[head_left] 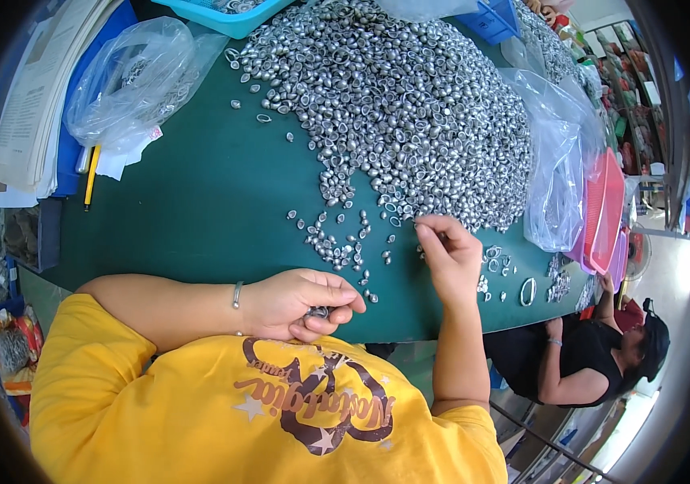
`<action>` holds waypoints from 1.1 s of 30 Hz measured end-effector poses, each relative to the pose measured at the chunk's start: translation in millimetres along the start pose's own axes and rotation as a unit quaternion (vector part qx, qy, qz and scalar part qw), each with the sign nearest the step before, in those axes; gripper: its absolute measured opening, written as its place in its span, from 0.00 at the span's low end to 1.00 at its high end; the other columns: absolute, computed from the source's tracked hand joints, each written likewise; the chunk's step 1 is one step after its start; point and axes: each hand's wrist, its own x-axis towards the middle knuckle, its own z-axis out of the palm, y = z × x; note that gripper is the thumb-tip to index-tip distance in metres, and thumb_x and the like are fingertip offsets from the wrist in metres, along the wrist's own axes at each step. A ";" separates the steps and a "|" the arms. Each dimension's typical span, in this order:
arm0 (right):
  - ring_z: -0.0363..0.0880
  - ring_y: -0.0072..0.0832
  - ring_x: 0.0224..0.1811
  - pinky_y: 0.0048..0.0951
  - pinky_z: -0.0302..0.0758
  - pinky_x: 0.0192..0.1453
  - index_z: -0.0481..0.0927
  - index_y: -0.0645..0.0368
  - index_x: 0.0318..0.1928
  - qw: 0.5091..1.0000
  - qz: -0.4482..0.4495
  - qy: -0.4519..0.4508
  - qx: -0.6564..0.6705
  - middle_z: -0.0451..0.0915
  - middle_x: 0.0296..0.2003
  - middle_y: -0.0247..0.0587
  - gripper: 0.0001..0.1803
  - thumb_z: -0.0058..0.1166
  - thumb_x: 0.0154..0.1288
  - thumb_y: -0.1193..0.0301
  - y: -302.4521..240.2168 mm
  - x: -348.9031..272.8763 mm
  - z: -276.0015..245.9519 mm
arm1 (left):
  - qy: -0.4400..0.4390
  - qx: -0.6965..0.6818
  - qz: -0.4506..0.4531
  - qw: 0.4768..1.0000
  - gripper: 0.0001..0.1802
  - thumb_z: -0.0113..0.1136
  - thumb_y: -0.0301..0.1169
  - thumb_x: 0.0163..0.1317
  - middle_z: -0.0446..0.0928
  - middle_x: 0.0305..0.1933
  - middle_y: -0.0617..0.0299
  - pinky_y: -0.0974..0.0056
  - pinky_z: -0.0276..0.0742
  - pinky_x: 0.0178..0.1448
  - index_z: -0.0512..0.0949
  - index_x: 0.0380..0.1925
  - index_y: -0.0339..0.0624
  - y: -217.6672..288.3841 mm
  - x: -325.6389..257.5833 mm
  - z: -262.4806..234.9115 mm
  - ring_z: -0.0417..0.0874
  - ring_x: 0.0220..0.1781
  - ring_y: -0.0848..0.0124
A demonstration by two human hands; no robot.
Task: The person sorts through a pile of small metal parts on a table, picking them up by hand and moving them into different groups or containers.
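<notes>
A big heap of small silver metal pieces point(393, 97), rounded and hollow like little cups, covers the far middle and right of the green table point(175, 202). My left hand point(308, 305) is near the table's front edge, its fingers curled round several of these silver pieces point(319, 312). At the heap's near edge is my right hand point(450, 246), thumb and forefinger pinched together; whatever is between the tips is too small to make out. Between my hands lies a loose scatter of silver pieces point(333, 248).
Clear plastic bags point(131, 89) lie at the far left, beside a yellow pencil point(91, 177) and stacked papers point(34, 105). Another plastic bag point(554, 173) and a red basket point(605, 210) stand at the right. A person in black point(587, 363) sits beyond them. A blue tray point(228, 14) is at the back.
</notes>
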 end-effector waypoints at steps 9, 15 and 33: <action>0.73 0.24 0.24 0.21 0.69 0.26 0.78 0.64 0.29 0.980 -0.125 -0.005 -0.155 0.77 0.27 0.39 0.05 0.54 0.50 0.84 -6.3 7.3 6.7 | 0.000 -0.008 0.004 1.000 0.12 0.39 0.32 0.66 0.64 0.26 0.66 0.78 0.52 0.16 0.70 0.37 0.37 -0.2 -0.8 -0.8 0.57 0.18 0.82; 0.65 0.15 0.17 0.14 0.60 0.18 0.77 0.66 0.31 0.964 0.077 -0.081 0.243 0.78 0.26 0.41 0.04 0.52 0.53 0.84 -6.3 -1.1 -0.8 | 0.006 0.004 0.002 1.000 0.11 0.38 0.31 0.67 0.63 0.25 0.65 0.78 0.51 0.16 0.70 0.37 0.37 0.9 -2.0 -2.2 0.57 0.17 0.82; 0.61 0.15 0.16 0.17 0.58 0.18 0.75 0.65 0.30 0.993 0.089 -0.034 0.075 0.67 0.19 0.29 0.03 0.52 0.58 0.77 -14.2 14.5 4.4 | -0.006 -0.004 0.001 1.000 0.12 0.39 0.32 0.67 0.64 0.27 0.66 0.78 0.51 0.17 0.70 0.39 0.37 0.7 -1.4 -2.3 0.56 0.18 0.82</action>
